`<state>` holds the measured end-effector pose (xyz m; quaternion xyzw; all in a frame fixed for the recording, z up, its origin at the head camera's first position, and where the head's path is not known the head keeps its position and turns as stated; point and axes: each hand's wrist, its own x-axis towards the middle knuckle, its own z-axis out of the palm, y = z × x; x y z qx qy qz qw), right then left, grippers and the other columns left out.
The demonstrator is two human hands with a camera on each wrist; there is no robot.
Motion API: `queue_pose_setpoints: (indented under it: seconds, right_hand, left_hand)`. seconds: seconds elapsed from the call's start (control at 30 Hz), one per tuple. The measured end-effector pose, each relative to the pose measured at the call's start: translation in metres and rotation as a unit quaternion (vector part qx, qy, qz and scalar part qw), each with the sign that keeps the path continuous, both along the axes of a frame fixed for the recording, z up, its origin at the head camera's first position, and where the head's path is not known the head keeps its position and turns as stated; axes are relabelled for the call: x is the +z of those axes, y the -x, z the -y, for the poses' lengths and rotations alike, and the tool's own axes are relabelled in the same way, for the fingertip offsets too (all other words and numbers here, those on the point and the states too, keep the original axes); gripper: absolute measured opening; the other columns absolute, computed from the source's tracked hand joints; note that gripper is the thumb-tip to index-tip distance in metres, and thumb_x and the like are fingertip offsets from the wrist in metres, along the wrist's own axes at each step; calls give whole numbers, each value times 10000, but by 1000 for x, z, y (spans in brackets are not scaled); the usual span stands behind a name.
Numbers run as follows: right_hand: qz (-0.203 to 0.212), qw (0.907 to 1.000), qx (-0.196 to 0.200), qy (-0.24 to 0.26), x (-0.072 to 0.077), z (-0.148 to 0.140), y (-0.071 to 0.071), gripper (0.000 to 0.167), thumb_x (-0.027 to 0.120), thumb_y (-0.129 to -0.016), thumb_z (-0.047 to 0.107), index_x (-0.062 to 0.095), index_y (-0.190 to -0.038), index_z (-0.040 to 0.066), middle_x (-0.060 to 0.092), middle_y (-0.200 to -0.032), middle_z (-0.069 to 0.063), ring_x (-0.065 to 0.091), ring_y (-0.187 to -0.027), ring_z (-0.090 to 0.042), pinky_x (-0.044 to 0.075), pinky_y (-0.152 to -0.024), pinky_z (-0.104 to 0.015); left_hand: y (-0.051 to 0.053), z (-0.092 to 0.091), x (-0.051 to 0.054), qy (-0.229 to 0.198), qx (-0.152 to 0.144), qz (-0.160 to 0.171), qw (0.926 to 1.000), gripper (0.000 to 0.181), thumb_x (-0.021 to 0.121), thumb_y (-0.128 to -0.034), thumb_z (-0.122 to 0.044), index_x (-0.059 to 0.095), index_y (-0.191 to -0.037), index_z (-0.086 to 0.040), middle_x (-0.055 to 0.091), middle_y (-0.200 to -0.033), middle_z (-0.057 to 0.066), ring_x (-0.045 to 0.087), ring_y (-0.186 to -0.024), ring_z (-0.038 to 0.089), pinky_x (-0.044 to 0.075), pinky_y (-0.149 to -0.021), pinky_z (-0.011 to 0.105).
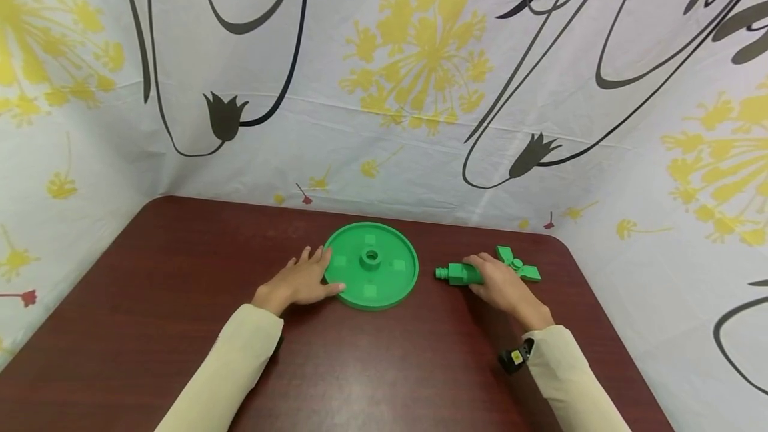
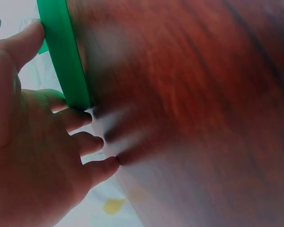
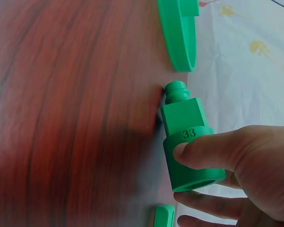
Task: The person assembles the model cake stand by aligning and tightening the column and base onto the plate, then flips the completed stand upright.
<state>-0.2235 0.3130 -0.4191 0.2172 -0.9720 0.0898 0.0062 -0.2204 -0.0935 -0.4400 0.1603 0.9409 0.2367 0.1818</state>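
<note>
A round green disc (image 1: pixel 390 284) with a raised rim and a hollow central hub lies flat on the table. At its left edge my left hand (image 1: pixel 297 282) has its fingers spread, the thumb and index finger touching the rim (image 2: pixel 68 61). To the right of the disc, my right hand (image 1: pixel 507 287) grips a green connector piece (image 3: pixel 185 117) with a threaded end, a square section and a round collar marked "33". Its threaded end points toward the disc. Just beyond the right hand lies a green winged piece (image 1: pixel 517 264), partly hidden by the fingers.
The dark reddish-brown table (image 1: pixel 360 372) has rounded far corners. White patterned fabric (image 1: pixel 384 172) with yellow flowers and grey stems hangs behind it and along both sides. A small black device (image 1: pixel 513 357) sits at the right wrist.
</note>
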Motion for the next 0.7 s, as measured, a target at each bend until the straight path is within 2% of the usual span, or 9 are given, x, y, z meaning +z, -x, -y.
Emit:
queue_pose_setpoints:
  seconds: [0.3, 0.57, 0.7]
  right_hand:
    - [99, 9988, -93, 473, 1, 12, 5, 518, 754, -877, 111, 579, -1348, -17, 596, -1299, -189, 612, -1132, -358, 519, -897, -522]
    - [140, 9967, -176, 780, 6, 32, 14, 535, 740, -899, 160, 559, -1382, 16, 583, -1323, -158, 618, -957, -259, 514, -799, -426]
    - [33, 9957, -129, 911, 10, 41, 16, 537, 744, -896, 159, 563, -1383, 25, 581, -1329, -159, 624, -1015, -284, 518, -821, -445]
  left_hand:
    - [0, -2, 3, -204, 68, 286, 9994, 922, 563, -987, -479, 31, -1594, -33, 34, -1652, 210, -29, -1510, 444, 43, -1195, 623]
    - [0, -3, 4, -297, 103, 429, 9986, 930, 573, -990, -458, 4, -1593, -36, 1, -1656, 198, -57, -1512, 432, 17, -1199, 613]
    - [1, -3, 4, -271, 125, 464, 9985, 931, 575, -989, -457, 6, -1593, -36, 14, -1656, 202, -59, -1512, 430, 13, -1199, 612]
